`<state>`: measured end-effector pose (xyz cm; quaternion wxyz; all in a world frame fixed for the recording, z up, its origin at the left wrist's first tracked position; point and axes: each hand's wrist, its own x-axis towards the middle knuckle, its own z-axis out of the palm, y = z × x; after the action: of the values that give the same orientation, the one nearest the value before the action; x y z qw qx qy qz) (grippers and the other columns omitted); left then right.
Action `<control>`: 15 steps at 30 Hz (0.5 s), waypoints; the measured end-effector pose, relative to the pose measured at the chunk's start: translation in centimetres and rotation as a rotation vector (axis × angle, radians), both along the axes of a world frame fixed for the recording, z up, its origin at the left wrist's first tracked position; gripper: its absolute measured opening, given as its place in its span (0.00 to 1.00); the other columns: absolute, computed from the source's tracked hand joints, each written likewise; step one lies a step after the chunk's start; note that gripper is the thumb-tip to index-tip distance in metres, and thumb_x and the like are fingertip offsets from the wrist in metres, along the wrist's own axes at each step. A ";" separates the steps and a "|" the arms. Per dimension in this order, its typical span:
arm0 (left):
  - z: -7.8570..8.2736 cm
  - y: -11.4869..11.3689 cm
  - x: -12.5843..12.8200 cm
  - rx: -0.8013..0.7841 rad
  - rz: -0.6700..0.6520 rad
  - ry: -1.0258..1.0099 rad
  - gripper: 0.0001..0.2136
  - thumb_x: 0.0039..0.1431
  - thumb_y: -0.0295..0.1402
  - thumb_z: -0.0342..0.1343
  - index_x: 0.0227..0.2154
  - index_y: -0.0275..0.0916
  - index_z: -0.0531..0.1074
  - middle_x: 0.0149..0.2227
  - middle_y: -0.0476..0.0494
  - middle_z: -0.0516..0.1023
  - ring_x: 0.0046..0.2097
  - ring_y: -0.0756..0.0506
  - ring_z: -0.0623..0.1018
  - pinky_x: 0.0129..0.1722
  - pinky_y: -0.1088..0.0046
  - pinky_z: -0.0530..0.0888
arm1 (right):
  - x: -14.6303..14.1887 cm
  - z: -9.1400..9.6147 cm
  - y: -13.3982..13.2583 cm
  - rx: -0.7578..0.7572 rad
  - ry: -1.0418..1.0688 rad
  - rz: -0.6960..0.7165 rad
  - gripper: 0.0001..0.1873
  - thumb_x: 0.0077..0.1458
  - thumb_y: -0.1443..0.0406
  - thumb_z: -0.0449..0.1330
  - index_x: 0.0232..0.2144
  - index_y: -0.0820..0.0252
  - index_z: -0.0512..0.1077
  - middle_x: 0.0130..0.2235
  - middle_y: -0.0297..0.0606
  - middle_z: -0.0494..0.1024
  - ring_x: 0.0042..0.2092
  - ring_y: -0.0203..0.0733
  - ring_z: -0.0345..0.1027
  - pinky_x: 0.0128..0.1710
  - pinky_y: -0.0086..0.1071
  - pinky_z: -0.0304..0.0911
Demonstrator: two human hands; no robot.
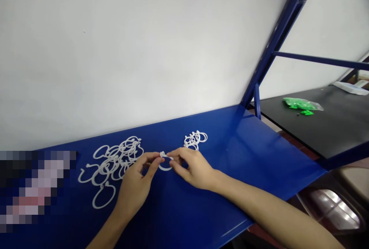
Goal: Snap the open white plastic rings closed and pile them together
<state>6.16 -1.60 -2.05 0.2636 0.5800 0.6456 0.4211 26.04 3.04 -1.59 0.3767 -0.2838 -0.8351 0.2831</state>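
Observation:
Both my hands meet over a blue metal shelf (pixel 236 145) and pinch one white plastic ring (pixel 165 162) between them. My left hand (pixel 135 187) grips the ring's left side with thumb and forefinger. My right hand (pixel 193 168) grips its right side the same way. A loose heap of several open white rings (pixel 112 164) lies to the left of my left hand. A smaller cluster of white rings (pixel 195 139) lies just beyond my right hand.
A white wall rises behind the shelf. A blue upright post (pixel 276 37) with a crossbar stands at the right. Beyond it lies a black shelf (pixel 331 129) with a bag of green parts (pixel 301 104). A pixelated patch covers the left edge.

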 end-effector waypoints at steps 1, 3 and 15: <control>-0.1 0.0 0.0 0.002 -0.007 -0.022 0.21 0.59 0.54 0.54 0.41 0.42 0.77 0.40 0.43 0.83 0.42 0.42 0.81 0.45 0.64 0.76 | 0.0 0.0 -0.1 0.025 -0.017 0.012 0.08 0.65 0.66 0.56 0.45 0.60 0.71 0.33 0.35 0.76 0.33 0.36 0.71 0.36 0.29 0.67; -0.3 -0.1 0.0 0.015 0.004 -0.021 0.20 0.59 0.54 0.54 0.40 0.43 0.76 0.40 0.44 0.83 0.42 0.42 0.81 0.43 0.66 0.77 | 0.1 0.1 -0.1 0.056 -0.024 0.036 0.06 0.65 0.66 0.56 0.42 0.60 0.71 0.32 0.36 0.76 0.34 0.37 0.71 0.37 0.30 0.67; -0.6 -0.7 0.5 0.337 -0.055 0.306 0.11 0.65 0.43 0.52 0.34 0.44 0.74 0.33 0.49 0.79 0.36 0.46 0.79 0.39 0.70 0.75 | 0.1 0.1 0.0 0.184 -0.150 0.086 0.08 0.68 0.68 0.51 0.42 0.62 0.70 0.35 0.39 0.78 0.35 0.38 0.69 0.37 0.29 0.65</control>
<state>6.65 -2.33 -2.63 0.0735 0.6904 0.5824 0.4229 26.12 3.00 -1.50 0.3251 -0.2325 -0.8947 0.1992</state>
